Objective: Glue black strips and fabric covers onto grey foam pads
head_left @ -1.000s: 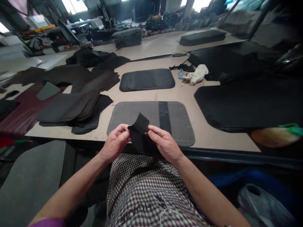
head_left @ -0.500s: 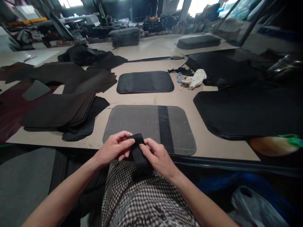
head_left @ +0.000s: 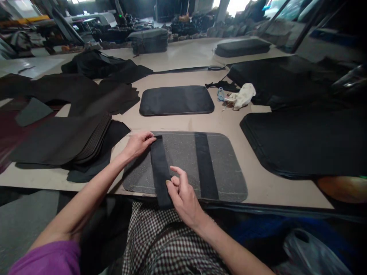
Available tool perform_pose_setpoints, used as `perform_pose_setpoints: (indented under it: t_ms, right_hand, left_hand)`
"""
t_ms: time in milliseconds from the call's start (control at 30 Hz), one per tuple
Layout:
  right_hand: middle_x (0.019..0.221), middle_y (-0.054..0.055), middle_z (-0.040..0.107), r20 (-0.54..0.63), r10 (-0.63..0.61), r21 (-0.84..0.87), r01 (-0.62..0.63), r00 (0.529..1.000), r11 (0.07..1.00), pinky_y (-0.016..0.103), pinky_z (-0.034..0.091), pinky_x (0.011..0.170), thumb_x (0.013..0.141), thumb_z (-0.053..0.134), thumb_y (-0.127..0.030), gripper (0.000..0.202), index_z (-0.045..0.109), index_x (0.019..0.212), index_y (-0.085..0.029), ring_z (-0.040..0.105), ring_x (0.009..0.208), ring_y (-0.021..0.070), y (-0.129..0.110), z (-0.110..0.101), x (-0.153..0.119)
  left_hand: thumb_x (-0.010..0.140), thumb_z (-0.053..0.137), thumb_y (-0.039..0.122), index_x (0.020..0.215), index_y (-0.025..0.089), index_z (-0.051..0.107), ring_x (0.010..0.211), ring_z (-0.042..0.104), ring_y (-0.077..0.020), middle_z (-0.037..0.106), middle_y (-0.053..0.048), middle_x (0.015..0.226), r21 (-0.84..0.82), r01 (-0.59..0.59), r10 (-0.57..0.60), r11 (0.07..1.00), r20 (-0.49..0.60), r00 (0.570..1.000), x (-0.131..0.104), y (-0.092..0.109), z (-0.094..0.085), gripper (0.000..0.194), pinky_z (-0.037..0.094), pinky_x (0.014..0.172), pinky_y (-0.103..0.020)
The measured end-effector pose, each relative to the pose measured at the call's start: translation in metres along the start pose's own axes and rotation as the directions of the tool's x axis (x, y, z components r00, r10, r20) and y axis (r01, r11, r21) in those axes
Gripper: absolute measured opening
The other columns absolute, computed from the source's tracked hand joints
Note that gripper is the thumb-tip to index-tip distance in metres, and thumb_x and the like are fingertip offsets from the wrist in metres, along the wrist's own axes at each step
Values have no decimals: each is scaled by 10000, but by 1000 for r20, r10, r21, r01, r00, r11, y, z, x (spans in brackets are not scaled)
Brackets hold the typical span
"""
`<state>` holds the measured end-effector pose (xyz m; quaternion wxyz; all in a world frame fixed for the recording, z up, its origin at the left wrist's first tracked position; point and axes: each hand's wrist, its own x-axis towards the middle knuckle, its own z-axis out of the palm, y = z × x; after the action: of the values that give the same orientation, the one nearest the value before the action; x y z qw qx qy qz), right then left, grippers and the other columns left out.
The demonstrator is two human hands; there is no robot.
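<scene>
A grey panel (head_left: 180, 164) with rounded corners and a stitched line near its edge lies at the table's front edge. One black strip (head_left: 207, 168) crosses its right part. Over its left part runs a second black strip (head_left: 160, 164), whose near end hangs past the table edge. My left hand (head_left: 140, 144) pinches the far end of this second strip at the panel's back edge. Beside the strip's near half is my right hand (head_left: 183, 194), index finger stretched out and thumb at the strip's right edge; its other fingers are curled.
A black padded panel (head_left: 177, 100) lies behind the grey one. Stacked dark pieces (head_left: 65, 137) are at left, and a stack of black panels (head_left: 306, 141) at right. A white cloth bundle (head_left: 243, 96) sits near the black panel.
The second strip, folded in both hands over my lap before, now lies stretched along the grey panel's left part. My left hand moved forward to the back edge; my right hand's fingers have spread.
</scene>
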<state>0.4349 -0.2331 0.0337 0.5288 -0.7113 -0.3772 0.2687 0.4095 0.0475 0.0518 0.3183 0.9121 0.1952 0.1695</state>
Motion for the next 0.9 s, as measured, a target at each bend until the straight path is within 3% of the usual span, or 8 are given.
perform_pose_setpoints:
  t_ms: [133, 300, 700, 800, 900]
  right_hand:
    - [719, -98, 464, 130, 72, 113, -87, 989, 990, 235, 468, 573, 1056, 422, -331, 339, 396, 1364, -193, 578, 509, 105, -4, 5, 12]
    - [664, -121, 482, 180, 69, 107, -90, 981, 990, 235, 481, 577, 1047, 426, -298, 254, 421, 1284, -207, 627, 485, 112, -9, 6, 26]
    - [666, -115, 490, 181, 65, 48, -75, 981, 996, 246, 486, 613, 1043, 437, -288, 231, 448, 1263, -217, 632, 498, 115, -1, 11, 31]
    - [659, -117, 490, 179, 76, 54, -87, 981, 995, 247, 482, 605, 1033, 469, -315, 238, 459, 1250, -217, 641, 506, 120, -3, 11, 31]
    - [644, -119, 487, 182, 90, 70, -104, 979, 992, 242, 467, 578, 1015, 499, -339, 240, 462, 1218, -214, 643, 503, 124, -5, 11, 31]
  left_hand:
    - [945, 657, 371, 881, 213, 730, 839, 614, -210, 685, -53, 900, 225, -94, 90, 970, 28, 996, 32, -24, 8, 186, 450, 801, -321]
    - [999, 603, 398, 936, 215, 734, 836, 608, -214, 668, -67, 943, 354, -91, 64, 931, 86, 994, 52, -37, 17, 233, 420, 742, -320]
    - [980, 643, 414, 960, 234, 694, 873, 600, -223, 655, -72, 995, 438, -102, 74, 893, 80, 994, 53, -40, 24, 188, 407, 702, -328]
    - [989, 627, 333, 1068, 219, 673, 1021, 586, -255, 649, -100, 1119, 475, -177, 175, 862, 50, 983, 49, -36, 27, 146, 426, 786, -352]
    - [1027, 525, 238, 1108, 185, 671, 1129, 548, -285, 658, -126, 1149, 558, -305, 286, 771, 124, 950, 45, -30, 30, 175, 411, 906, -412]
